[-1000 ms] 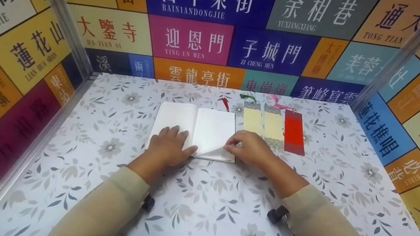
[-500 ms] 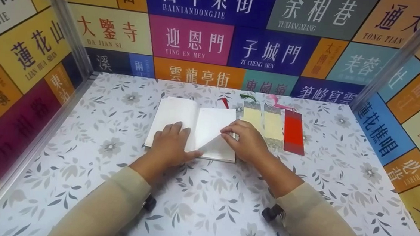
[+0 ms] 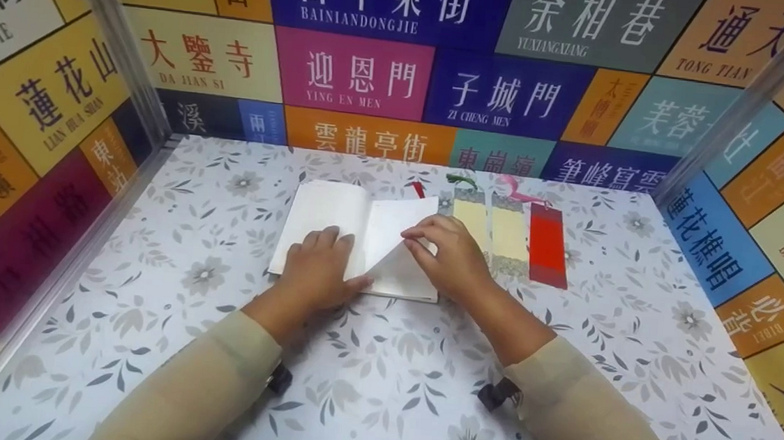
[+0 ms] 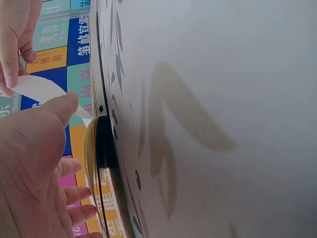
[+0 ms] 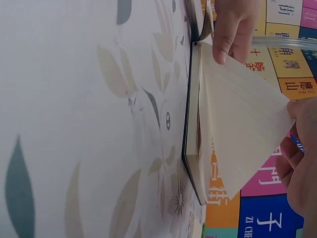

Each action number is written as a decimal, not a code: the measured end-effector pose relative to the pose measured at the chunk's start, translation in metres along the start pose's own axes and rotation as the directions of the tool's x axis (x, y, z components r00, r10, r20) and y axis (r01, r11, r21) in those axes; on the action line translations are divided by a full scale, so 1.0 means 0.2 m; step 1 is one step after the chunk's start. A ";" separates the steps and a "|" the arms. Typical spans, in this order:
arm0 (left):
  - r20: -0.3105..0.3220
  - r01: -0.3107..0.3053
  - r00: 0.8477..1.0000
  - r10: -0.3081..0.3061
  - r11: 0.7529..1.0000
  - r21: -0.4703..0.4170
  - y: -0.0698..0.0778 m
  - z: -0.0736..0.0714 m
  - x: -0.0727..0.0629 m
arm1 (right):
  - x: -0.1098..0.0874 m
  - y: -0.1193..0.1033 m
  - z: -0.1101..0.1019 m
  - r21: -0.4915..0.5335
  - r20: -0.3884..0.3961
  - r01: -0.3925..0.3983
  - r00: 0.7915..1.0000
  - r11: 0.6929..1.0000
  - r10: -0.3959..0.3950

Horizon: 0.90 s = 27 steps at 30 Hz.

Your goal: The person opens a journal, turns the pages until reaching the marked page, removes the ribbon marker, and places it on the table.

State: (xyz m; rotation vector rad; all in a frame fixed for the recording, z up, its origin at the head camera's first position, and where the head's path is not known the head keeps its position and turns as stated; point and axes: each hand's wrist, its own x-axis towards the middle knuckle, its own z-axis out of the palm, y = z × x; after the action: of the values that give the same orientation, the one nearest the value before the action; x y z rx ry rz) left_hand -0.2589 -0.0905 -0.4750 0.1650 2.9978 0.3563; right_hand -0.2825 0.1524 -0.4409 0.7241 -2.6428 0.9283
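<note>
A notebook (image 3: 319,207) with blank pages lies open on the table. My left hand (image 3: 318,267) rests with its fingers spread on the left page, its thumb near the bottom of the fold. My right hand (image 3: 456,253) pinches the lower outer corner of a right-hand page (image 5: 242,114) between thumb and forefinger. That page is bent up and leftward, baring the sheet under it. In the right wrist view, the dark cover (image 5: 190,114) and the page stack lie below the lifted page. Part of the right page is hidden behind my right hand in the head view.
Right of the notebook lie a cream bookmark (image 3: 469,215) with a green ribbon, another cream bookmark (image 3: 508,233) with a pink ribbon, and a red bookmark (image 3: 547,250). A small red tip (image 3: 418,190) sticks out above the notebook. Printed panels (image 3: 354,74) wall the flower-patterned table (image 3: 379,387).
My right hand has moved left and up, bending the page corner further over. My left hand has shifted slightly and still rests on the left page.
</note>
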 end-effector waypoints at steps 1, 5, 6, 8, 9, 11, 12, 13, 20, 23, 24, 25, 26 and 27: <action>-0.001 0.000 1.000 0.000 1.000 0.001 0.00 0.00 0.00 | 0.00 0.00 0.00 0.001 -0.004 0.000 1.000 1.000 0.000; -0.008 -0.001 1.000 0.001 1.000 0.006 0.01 0.00 0.00 | 0.00 0.00 0.00 0.002 -0.009 0.004 1.000 1.000 -0.004; -0.012 -0.001 1.000 0.001 1.000 0.007 0.01 0.00 0.00 | 0.00 0.00 0.00 0.002 -0.007 0.002 1.000 1.000 -0.002; -0.023 0.003 1.000 -0.003 1.000 0.006 0.01 0.00 0.00 | 0.00 0.00 0.00 0.007 0.002 -0.008 1.000 1.000 0.008; -0.028 0.008 1.000 -0.008 1.000 0.003 0.01 -0.01 0.00 | 0.00 0.00 0.01 0.009 0.008 -0.015 1.000 1.000 0.015; -0.037 0.019 0.999 -0.019 1.000 -0.005 0.02 -0.01 0.00 | 0.00 0.01 0.01 0.014 0.022 -0.026 0.999 1.000 0.026; -0.041 0.025 0.999 -0.025 1.000 -0.009 0.02 -0.01 0.01 | 0.00 0.01 0.01 0.017 0.028 -0.027 0.999 0.999 0.026; -0.045 0.030 0.999 -0.030 0.999 -0.012 0.02 -0.01 0.01 | 0.00 0.01 0.01 0.021 0.035 -0.025 0.999 0.999 0.024; -0.098 0.023 0.995 -0.028 0.998 -0.058 0.02 -0.01 0.01 | -0.02 0.04 0.02 0.035 0.071 0.014 0.997 0.999 -0.016; -0.111 0.018 0.993 -0.027 0.997 -0.078 0.01 -0.01 0.01 | -0.02 0.06 0.02 0.022 0.089 0.015 0.996 1.000 -0.017; -0.119 0.015 0.993 -0.025 0.996 -0.084 0.00 -0.01 0.01 | -0.03 0.06 0.02 0.019 0.098 0.013 0.995 1.000 -0.014; -0.128 0.011 0.992 -0.022 0.996 -0.088 0.00 -0.01 0.01 | -0.03 0.07 0.02 0.016 0.108 0.010 0.994 1.000 -0.012; -0.140 0.007 0.990 -0.019 0.996 -0.089 0.00 -0.01 0.01 | -0.03 0.08 0.02 0.013 0.122 0.003 0.993 1.000 -0.005; -0.153 0.002 0.988 -0.015 0.996 -0.088 -0.01 -0.01 0.01 | -0.03 0.09 0.02 0.007 0.137 -0.003 0.991 1.000 0.002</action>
State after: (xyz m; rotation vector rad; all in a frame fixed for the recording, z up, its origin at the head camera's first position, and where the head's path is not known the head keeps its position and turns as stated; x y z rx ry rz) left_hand -0.2613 -0.0921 -0.4728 0.1221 3.1248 0.5214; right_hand -0.2862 0.1640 -0.4556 0.8138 -2.7608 0.9204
